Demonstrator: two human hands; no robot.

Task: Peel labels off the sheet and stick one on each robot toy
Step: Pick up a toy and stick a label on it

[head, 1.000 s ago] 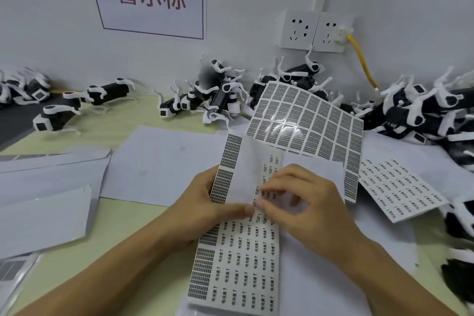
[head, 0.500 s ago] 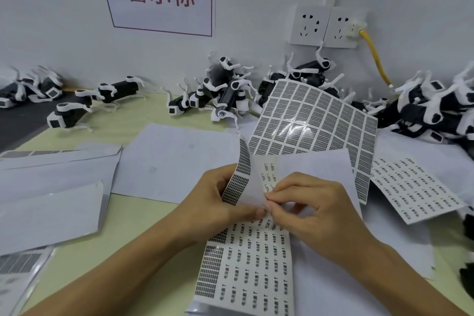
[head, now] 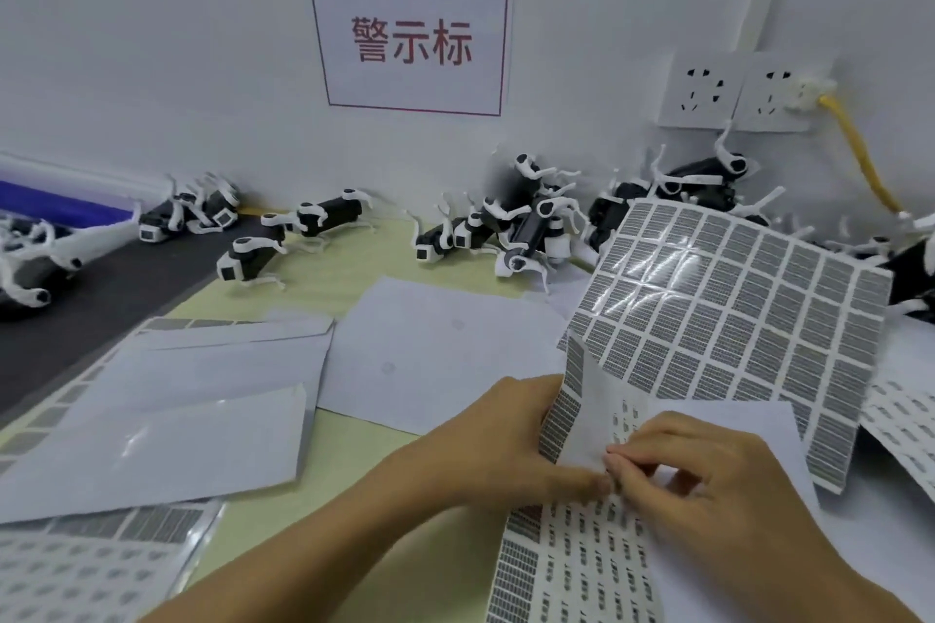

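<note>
Since the earlier frames the head camera has swung left and down, so both hands now sit lower right in view, and the folded-back top of the label sheet (head: 582,556) has curled further over. Left hand (head: 498,440) grips the sheet's left edge, thumb laid across toward the centre, fingers hidden behind the paper. Right hand (head: 708,476) is curled, fingertips (head: 620,463) pressed together on the sheet right at the fold, tip to tip with the left thumb; looks like a pinch on one small label, but whether a label is actually lifted cannot be told, too small and blurred.

Key relation: sheet's long axis runs away from the person, near end at bottom edge of view, far end bent up and back over the left fingers. The label being worked lies directly under the right fingertips, so the right hand is the peeling hand and the left only steadies.

Robot toys (head: 526,228) lie in a pile along the wall, well beyond both hands, ahead and slightly left; more toys (head: 303,230) further left. Any sticking move calls for a forward reach from the right hand. A second, larger-print sheet (head: 733,319) stands tilted between the hands and the right-side toys.
</note>
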